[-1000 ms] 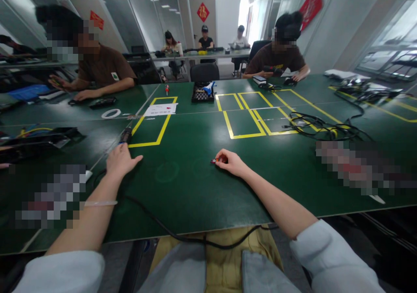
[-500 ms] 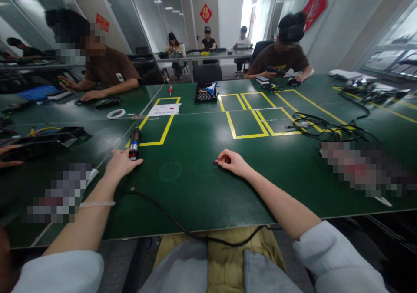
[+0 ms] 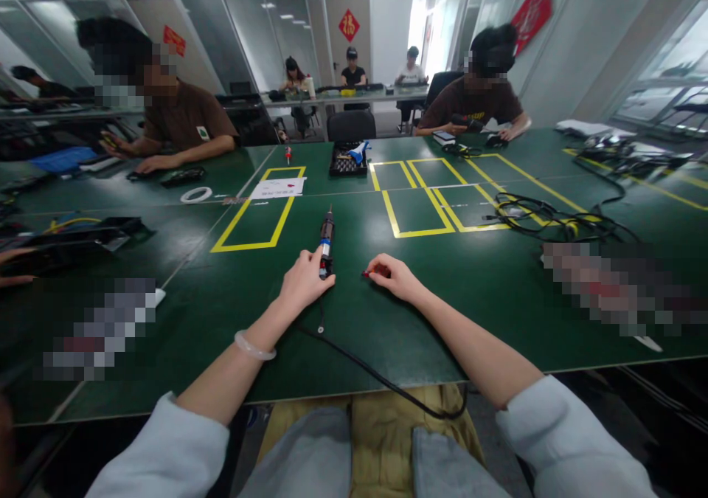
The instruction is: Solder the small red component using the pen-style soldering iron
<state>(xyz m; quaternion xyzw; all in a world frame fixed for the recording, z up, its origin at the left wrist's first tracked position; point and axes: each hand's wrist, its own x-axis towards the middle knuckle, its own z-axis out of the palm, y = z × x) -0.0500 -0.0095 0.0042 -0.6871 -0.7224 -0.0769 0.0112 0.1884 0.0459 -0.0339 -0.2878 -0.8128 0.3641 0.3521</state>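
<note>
Hands at mid-table on a green table [image 3: 310,336]. Left hand [image 3: 303,282] is closed round the rear end of a black tool [image 3: 326,241] that lies flat on the surface, its thin tip pointing away from the person; a blue band shows on the body just ahead of the fingers. Black cord [image 3: 376,376] runs from the tool's rear toward the near table edge and drops over it. Right hand [image 3: 394,277], just beside the left, pinches a small red part [image 3: 372,271] against the surface with its fingertips; the part is too small to identify. Tool and part lie near each other but apart. Yellow tape outlines [image 3: 259,218] mark the surface beyond. Cable tangle [image 3: 542,216] lies to the right. Two seated persons in brown shirts [image 3: 182,118] work at the far side.
</note>
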